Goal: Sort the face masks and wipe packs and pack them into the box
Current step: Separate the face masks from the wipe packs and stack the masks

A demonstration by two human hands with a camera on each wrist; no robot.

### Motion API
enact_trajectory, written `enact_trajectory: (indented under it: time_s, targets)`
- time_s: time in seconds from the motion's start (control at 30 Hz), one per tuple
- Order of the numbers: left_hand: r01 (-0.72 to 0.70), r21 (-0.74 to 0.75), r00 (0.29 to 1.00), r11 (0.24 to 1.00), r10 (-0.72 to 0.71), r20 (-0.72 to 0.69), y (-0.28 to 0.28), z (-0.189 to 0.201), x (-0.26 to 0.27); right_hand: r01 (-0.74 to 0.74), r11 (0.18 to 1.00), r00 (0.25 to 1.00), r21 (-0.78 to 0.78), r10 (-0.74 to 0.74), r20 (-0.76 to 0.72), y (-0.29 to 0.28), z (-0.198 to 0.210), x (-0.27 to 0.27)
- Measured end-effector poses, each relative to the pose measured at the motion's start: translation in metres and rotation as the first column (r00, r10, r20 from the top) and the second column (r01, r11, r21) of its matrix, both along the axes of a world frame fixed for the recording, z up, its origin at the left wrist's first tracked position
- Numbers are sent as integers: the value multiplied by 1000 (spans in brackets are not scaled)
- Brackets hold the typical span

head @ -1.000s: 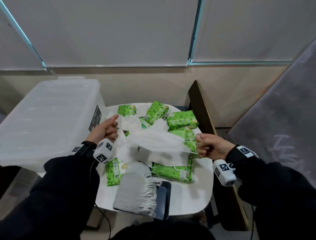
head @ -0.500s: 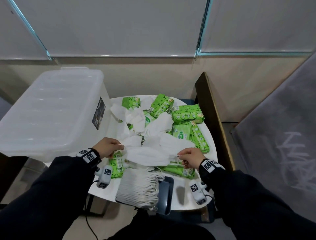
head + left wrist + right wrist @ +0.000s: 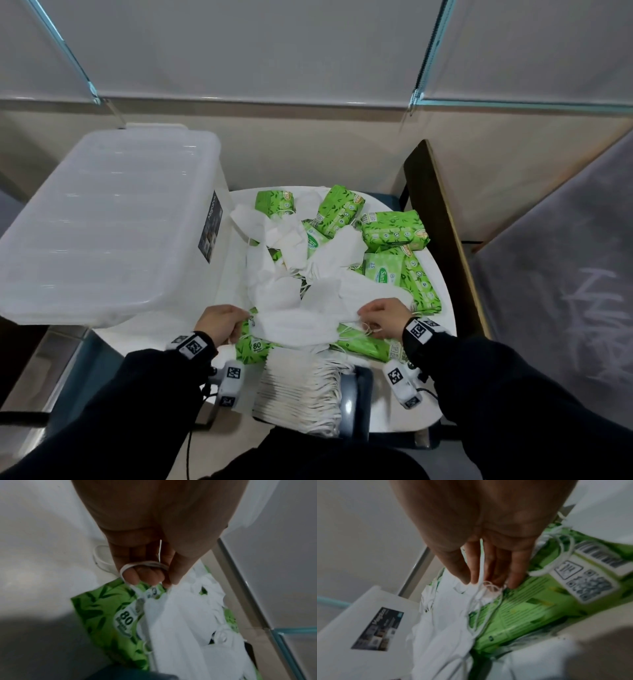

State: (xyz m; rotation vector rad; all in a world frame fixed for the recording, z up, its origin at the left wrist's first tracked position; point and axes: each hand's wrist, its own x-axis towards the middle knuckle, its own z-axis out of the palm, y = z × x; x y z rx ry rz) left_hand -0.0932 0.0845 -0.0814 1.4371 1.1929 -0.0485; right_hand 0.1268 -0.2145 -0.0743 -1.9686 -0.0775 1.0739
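The person's left hand [image 3: 221,322] was closed on one end of a white face mask [image 3: 298,325], fingers curled with the ear loop [image 3: 142,566] wound round them; the right hand [image 3: 383,317] pinched the other end, its fingertips [image 3: 513,582] down among the thin loops; between the two hands the mask hung stretched, just above the green wipe packs [image 3: 394,233] lying under and beyond the knuckles. Nearer the body than both hands sat a neat stack of masks [image 3: 301,387]; beyond them lay loose masks tangled with more packs; out past the left hand stood the clear box [image 3: 102,222], its lid on.

I judged the mask light, limp and apt to crumple or snag by its loops on neighbours; best taken at the two short edges, as here, and kept taut; the elastic would stretch rather than lift cleanly. The packs looked soft yet heavier and slick in their film; better gripped across the body than by an edge.
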Motion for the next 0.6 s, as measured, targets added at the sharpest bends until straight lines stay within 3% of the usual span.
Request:
enact_trajectory:
  time_s: [0.1,0.17,0.23,0.27,0.37,0.4,0.47,0.53,0.6]
  targets:
    - [25,-51,1000,998,-26,-16,-4,-10,-1,-61,988,939,-142,105,327,-8,-5,5]
    - [215,136,969,967,-195,-151,0,-7,3,-125,961,891,-248,219,397,-15,-9,6]
    - [478,369,860,797,-339,-381,5,8,8,-153,934,852,-323,290,436,-21,-14,9]
    - [555,455,821,696,-373,-432,6,18,14,-166,924,826,-344,321,463,-24,-16,11]
    - [581,672,781,459,-547,-301,-2,44,49,-263,846,745,-464,484,460,-28,-12,12]
    - [587,696,729,413,-644,-232,-8,52,67,-302,803,712,-513,548,439,-27,-11,12]
    - [670,674,560,312,-808,-182,-29,59,110,-350,724,651,-595,644,401,-23,-6,9]
    - [761,629,381,159,-894,-235,-56,57,153,-368,643,575,-672,725,380,-19,-1,6]
    - [819,573,247,22,-915,-318,-80,48,190,-353,576,475,-737,789,390,-17,6,2]
